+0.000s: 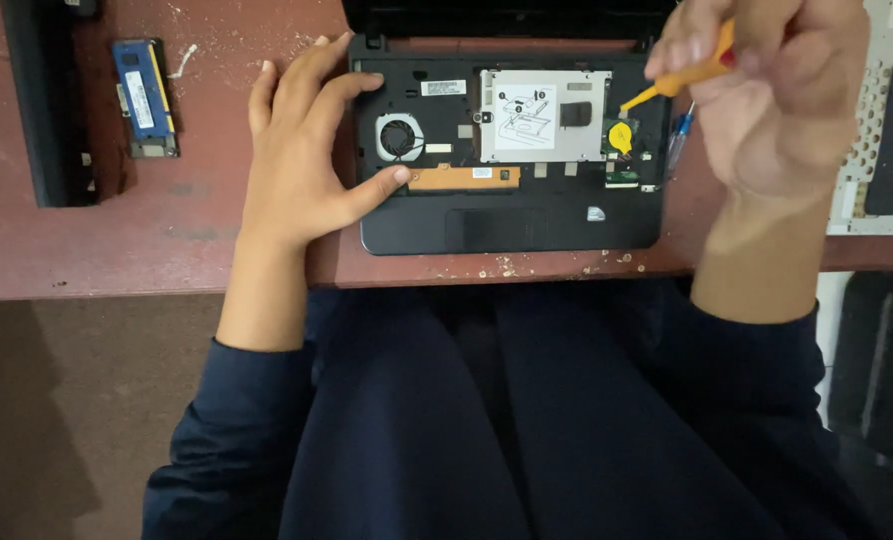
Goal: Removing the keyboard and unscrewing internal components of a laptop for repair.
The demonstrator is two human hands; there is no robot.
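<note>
Two hands at the opened laptop [511, 215]: left hand [301, 160] flat, fingers spread on its left edge, right hand [766, 95] clamped on an orange screwdriver [681, 80] above its right side.

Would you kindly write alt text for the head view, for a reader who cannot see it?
A person's left hand rests on an opened laptop base with its fan exposed, while the right hand holds an orange-handled screwdriver above it. A blue memory module lies on the reddish table.
</note>
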